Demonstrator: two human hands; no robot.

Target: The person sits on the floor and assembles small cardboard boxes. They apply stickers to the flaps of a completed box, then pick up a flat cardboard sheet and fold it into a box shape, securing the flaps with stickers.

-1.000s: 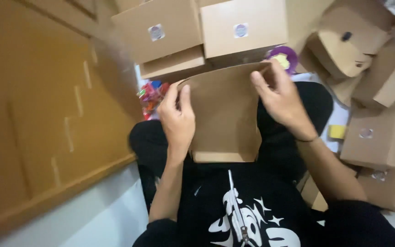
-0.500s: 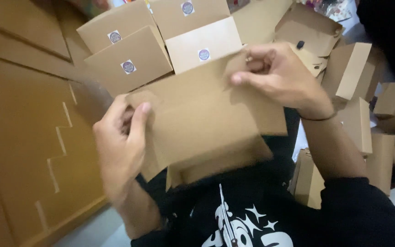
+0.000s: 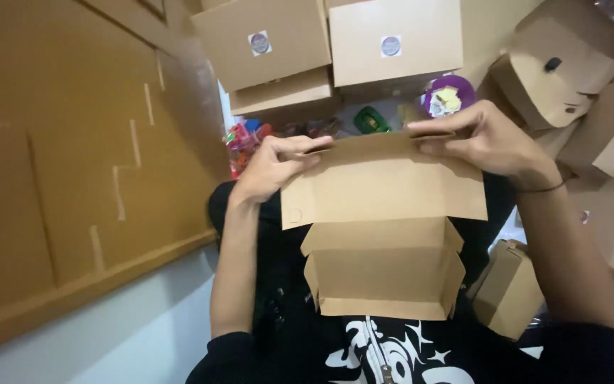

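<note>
While our left hand [image 3: 275, 167] and right hand [image 3: 488, 139] pinch the top corners of the half-folded brown cardboard box [image 3: 384, 227] over our lap, we judge the lid flap needs tucking next.

The half-folded box [image 3: 383, 235] sits right in the middle, near, over the person's lap. The left hand [image 3: 273, 165] is on its far left corner, the right hand [image 3: 488, 140] on the far right one. Far behind it two closed boxes [image 3: 328, 43] sit side by side, small toys [image 3: 364, 121] just in front of them. More boxes [image 3: 591, 114] pile up on the right, and flat cardboard sheets [image 3: 72, 156] lie on the left.
</note>
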